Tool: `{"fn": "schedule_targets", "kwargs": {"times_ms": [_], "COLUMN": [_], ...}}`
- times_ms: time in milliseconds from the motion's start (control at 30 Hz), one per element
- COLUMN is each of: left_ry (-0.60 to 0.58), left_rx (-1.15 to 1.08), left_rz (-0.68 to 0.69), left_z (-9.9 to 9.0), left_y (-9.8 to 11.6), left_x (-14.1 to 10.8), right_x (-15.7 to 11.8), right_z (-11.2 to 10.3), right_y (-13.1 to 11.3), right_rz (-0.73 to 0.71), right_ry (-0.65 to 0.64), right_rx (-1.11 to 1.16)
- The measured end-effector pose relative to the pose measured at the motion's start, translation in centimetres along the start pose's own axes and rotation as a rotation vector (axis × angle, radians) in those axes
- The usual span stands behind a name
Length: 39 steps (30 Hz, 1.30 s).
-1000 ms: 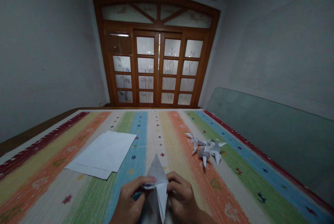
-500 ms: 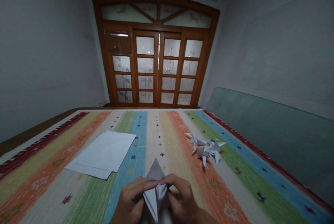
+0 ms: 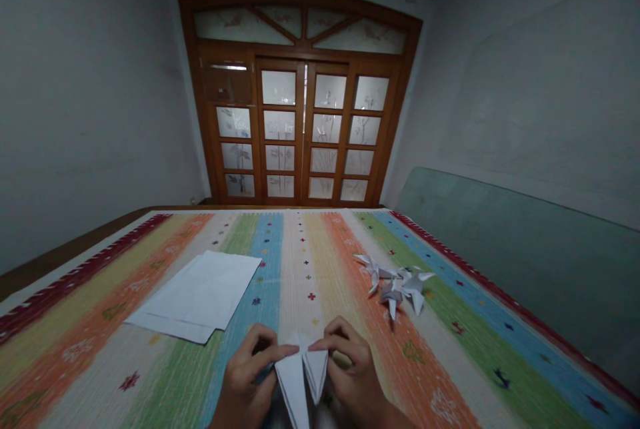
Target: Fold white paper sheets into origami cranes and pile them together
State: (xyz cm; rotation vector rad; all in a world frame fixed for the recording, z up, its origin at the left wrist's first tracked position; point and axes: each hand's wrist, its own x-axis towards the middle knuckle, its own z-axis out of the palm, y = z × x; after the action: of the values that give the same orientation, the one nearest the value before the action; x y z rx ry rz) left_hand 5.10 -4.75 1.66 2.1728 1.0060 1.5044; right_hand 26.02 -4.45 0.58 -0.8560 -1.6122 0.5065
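In the head view, a stack of white sheets (image 3: pixel 200 296) is lying flat on a striped cloth (image 3: pixel 310 249). To the right of the stack and closer to the person, a folded white paper (image 3: pixel 293 382) is pointing two narrow flaps toward the wearer, the left flap reaching lower than the right. The left hand (image 3: pixel 247 379), just beside the stack's near right side, is clamping the paper's left edge between its fingers; the right hand (image 3: pixel 355 376), farther right of the stack, is pinching the opposite edge. Well to the right of the stack, several folded paper figures (image 3: pixel 400 282) are resting clustered together, touching. Beyond the stack, a wooden door (image 3: pixel 320 109) with patterned panes is standing upright.
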Motion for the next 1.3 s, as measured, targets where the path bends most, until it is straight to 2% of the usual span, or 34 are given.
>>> {"fn": "schedule_targets", "kwargs": {"times_ms": [133, 233, 333, 467, 567, 800, 1000, 1300], "left_ry": [-0.044, -0.114, -0.151, -0.192, -0.208, -0.121, -0.137, -0.109], "left_rx": [-0.121, -0.236, -0.354, -0.482, -0.504, -0.483, -0.514, -0.538], "left_rz": [-0.13, -0.334, -0.546, -0.714, -0.749, -0.8, -0.82, -0.804], "left_z": [0.0, 0.3, 0.8, 1.4, 1.5, 1.6, 1.7, 1.7], "left_y": [0.3, 0.2, 0.2, 0.1, 0.0, -0.3, -0.5, -0.3], "left_x": [0.1, 0.2, 0.4, 1.1, 1.2, 1.2, 1.2, 1.2], "right_x": [0.1, -0.2, -0.1, 0.2, 0.2, -0.1, 0.0, -0.2], "right_z": [0.0, 0.1, 0.2, 0.4, 0.5, 0.9, 1.1, 1.1], "right_y": [0.2, 0.6, 0.7, 0.9, 1.3, 1.8, 2.1, 2.4], "right_rz": [0.097, 0.255, 0.405, 0.484, 0.522, 0.61, 0.687, 0.664], "right_ry": [-0.084, -0.118, -0.162, -0.187, -0.198, -0.235, -0.255, -0.244], "right_rx": [0.08, 0.136, 0.292, 0.444, 0.443, 0.377, 0.335, 0.327]}}
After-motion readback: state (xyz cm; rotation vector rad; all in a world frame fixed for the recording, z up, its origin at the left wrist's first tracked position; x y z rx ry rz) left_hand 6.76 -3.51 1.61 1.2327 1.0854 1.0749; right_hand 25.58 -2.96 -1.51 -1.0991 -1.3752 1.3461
